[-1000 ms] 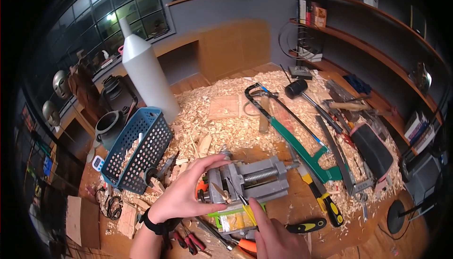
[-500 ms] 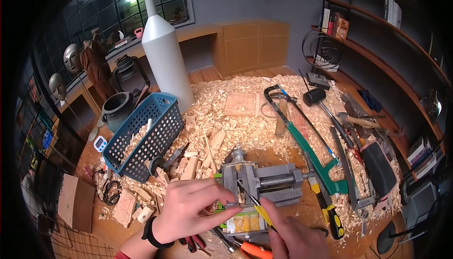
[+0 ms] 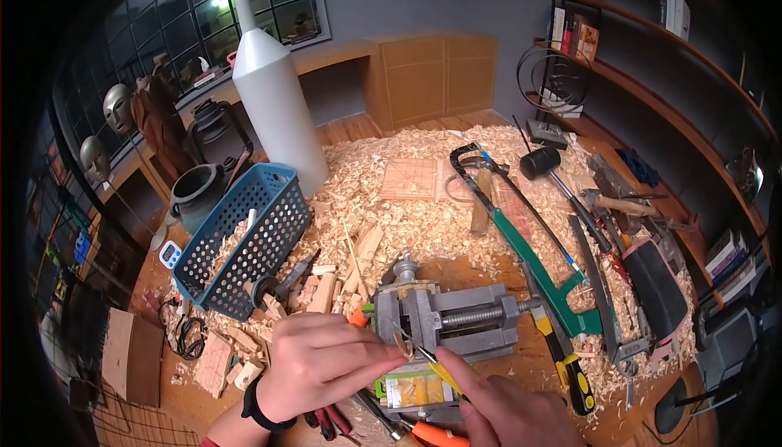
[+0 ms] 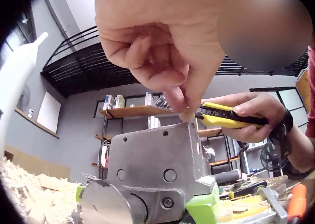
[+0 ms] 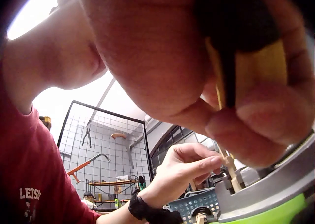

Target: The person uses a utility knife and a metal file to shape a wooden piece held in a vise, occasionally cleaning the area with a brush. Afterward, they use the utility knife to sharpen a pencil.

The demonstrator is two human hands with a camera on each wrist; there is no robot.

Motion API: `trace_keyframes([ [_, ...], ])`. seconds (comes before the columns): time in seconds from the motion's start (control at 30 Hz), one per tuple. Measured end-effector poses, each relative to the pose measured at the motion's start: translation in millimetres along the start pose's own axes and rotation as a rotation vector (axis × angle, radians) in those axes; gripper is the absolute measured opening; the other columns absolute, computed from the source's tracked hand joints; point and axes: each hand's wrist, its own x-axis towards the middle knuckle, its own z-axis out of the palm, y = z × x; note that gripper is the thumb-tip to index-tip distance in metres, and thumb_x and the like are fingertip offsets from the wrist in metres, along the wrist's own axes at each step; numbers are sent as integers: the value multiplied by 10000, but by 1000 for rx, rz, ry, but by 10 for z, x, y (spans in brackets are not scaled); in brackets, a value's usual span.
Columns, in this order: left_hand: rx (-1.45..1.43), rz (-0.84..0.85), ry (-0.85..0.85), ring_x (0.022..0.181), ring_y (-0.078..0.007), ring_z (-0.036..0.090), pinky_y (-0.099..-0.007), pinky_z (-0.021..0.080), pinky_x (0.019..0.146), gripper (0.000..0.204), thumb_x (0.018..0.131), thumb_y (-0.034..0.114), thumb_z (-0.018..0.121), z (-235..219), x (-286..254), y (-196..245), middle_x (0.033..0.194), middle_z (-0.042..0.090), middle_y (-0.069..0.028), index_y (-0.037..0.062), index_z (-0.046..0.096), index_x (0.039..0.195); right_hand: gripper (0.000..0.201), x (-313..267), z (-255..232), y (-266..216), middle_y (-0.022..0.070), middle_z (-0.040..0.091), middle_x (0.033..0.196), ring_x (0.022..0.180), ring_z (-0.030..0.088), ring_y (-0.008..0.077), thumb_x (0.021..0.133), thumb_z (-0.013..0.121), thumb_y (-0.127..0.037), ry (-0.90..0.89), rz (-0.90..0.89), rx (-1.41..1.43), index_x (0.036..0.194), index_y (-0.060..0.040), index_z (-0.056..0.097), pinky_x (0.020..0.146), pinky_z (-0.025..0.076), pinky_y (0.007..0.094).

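Observation:
My left hand [image 3: 326,362] pinches a small sliver of wood [image 3: 404,344] between thumb and forefinger, just above the jaws of a grey metal vise [image 3: 475,326]. Curled round a yellow and black utility knife [image 4: 221,115], my right hand [image 3: 513,411] keeps its blade against or very near the sliver. The right wrist view has the left hand [image 5: 183,171] beside a thin upright wood piece [image 5: 235,177] at the vise. Light green pieces [image 4: 204,204] stick out at the vise's base.
Wood shavings [image 3: 358,178] cover much of the table. A blue perforated basket [image 3: 244,239] stands left, with wood offcuts [image 3: 322,291] near it. A green hacksaw [image 3: 521,243], a black mallet [image 3: 540,164] and a yellow-black handled tool [image 3: 580,383] lie right. Red-handled tools [image 3: 332,422] lie in front.
My left hand, spread open round the vise a second ago, has closed its fingertips on the small wood piece. The knife has stayed in my right hand near the jaws. The head view has shifted.

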Motion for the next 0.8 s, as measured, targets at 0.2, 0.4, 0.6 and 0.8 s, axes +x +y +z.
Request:
trace_keyframes([
  [0.2, 10, 18, -11, 633, -133, 673, -272, 465, 542, 82, 751, 128, 847, 17, -4, -23, 751, 732, 6, 104, 807, 818, 556, 7, -43, 47, 196, 652, 839, 693, 653, 379, 973, 535, -81, -2, -43, -31, 1519, -171, 478, 595, 509, 449],
  [0.4, -1, 54, -39, 619, -165, 678, -265, 505, 525, 123, 756, 109, 859, -12, 25, -23, 758, 727, -43, 68, 788, 847, 566, -11, -44, 59, 191, 626, 808, 653, 628, 372, 972, 548, -90, 22, -64, -36, 1527, -172, 473, 576, 490, 445],
  [0.6, -13, 35, -41, 623, -167, 681, -267, 513, 531, 124, 755, 104, 861, -16, 26, -18, 755, 726, -42, 66, 787, 846, 572, -9, -69, 44, 176, 615, 804, 638, 622, 357, 974, 567, -111, 0, -62, -66, 1534, -173, 466, 568, 488, 431],
  [0.8, -15, -1, -16, 665, -154, 697, -280, 489, 559, 68, 760, 117, 847, 9, 10, -14, 769, 743, -11, 92, 798, 800, 595, -6, -52, 56, 166, 611, 808, 641, 620, 345, 957, 573, -81, -4, -65, -66, 1534, -178, 466, 567, 485, 421],
])
